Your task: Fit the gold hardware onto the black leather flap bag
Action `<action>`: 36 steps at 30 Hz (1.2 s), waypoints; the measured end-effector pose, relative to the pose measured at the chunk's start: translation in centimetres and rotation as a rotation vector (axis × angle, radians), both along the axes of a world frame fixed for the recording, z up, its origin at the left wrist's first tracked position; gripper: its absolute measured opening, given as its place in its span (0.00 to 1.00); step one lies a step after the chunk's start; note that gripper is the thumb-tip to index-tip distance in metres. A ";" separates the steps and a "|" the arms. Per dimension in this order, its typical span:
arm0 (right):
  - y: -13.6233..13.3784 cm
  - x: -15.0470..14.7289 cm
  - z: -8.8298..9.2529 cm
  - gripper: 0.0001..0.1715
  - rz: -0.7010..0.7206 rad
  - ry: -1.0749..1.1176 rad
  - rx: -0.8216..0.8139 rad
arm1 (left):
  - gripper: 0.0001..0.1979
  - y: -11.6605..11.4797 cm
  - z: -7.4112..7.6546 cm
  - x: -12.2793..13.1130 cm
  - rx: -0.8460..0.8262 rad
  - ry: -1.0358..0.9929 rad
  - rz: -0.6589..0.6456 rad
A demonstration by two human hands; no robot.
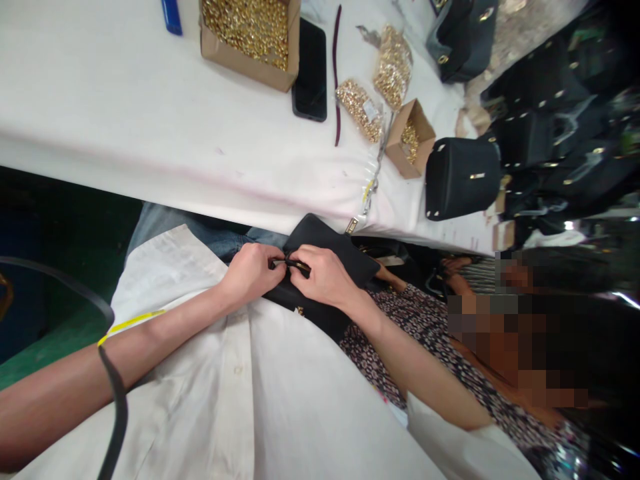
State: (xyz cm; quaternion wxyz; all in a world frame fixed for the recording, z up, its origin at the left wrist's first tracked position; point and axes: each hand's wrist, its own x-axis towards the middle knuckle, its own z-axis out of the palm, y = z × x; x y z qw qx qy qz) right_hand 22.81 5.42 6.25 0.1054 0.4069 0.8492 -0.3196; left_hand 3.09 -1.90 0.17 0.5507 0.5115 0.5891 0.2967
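Observation:
A black handbag (327,243) rests on my lap just below the white table's edge. My left hand (250,270) is closed, pinching a small metal fitting on the bag's top edge. My right hand (325,273) is closed as well, gripping the same spot of the bag from the other side. A gold clasp hangs at the bag's far corner near the table edge.
The white table (125,120) holds a cardboard box of gold fittings (250,37), a black phone (310,70), bags of gold hardware (393,63), a small box (410,137) and a black bag (463,177). More black bags are piled at the right. Another person sits to my right.

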 end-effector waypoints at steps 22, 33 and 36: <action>0.7 0.4 -0.4 0.07 0.037 0.021 -0.067 | 0.10 -0.4 -0.1 0.3 0.081 0.026 -0.007; 0.1 0.0 -0.3 0.04 0.055 -0.032 0.023 | 0.08 -0.8 -0.2 0.7 0.087 0.169 -0.037; 0.1 0.1 -0.4 0.04 0.019 -0.024 0.023 | 0.05 -0.7 0.2 0.7 0.049 0.152 -0.020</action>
